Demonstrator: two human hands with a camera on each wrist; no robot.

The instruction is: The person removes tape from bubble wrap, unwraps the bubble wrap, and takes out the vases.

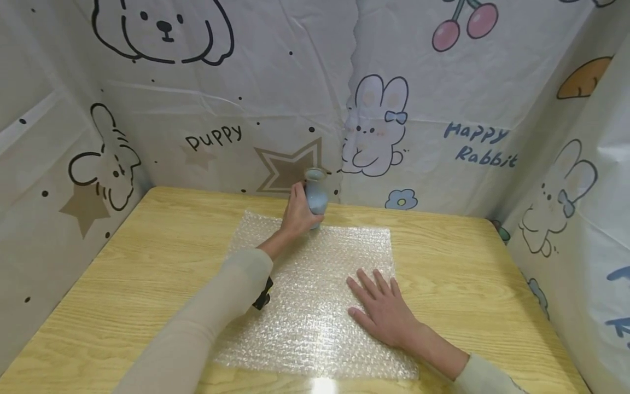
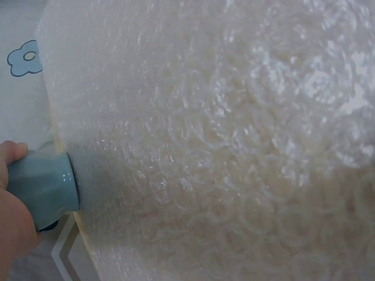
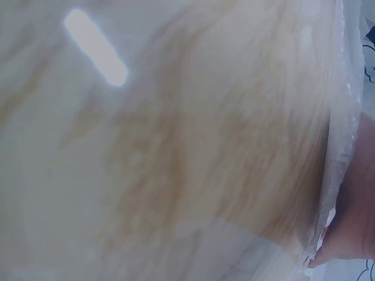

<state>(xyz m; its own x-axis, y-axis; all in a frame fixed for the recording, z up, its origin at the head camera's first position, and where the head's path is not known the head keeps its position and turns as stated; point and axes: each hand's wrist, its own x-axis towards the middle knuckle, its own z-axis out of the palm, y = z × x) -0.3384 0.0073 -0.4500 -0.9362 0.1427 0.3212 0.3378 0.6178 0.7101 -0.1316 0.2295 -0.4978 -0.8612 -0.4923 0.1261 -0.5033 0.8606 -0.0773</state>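
A light blue vase with a flared rim stands upright at the far edge of a sheet of bubble wrap. My left hand grips the vase round its side, the thumb across its lower part. In the left wrist view the vase shows its base right at the bubble wrap, and part of the hand wraps it. My right hand rests palm down with spread fingers on the sheet's right side. The right wrist view shows only part of that hand beside the sheet's edge.
The bubble wrap lies flat on a yellow wood-grain table. A printed cloth hangs like walls behind the table and at both sides. A small black device shows at my left sleeve.
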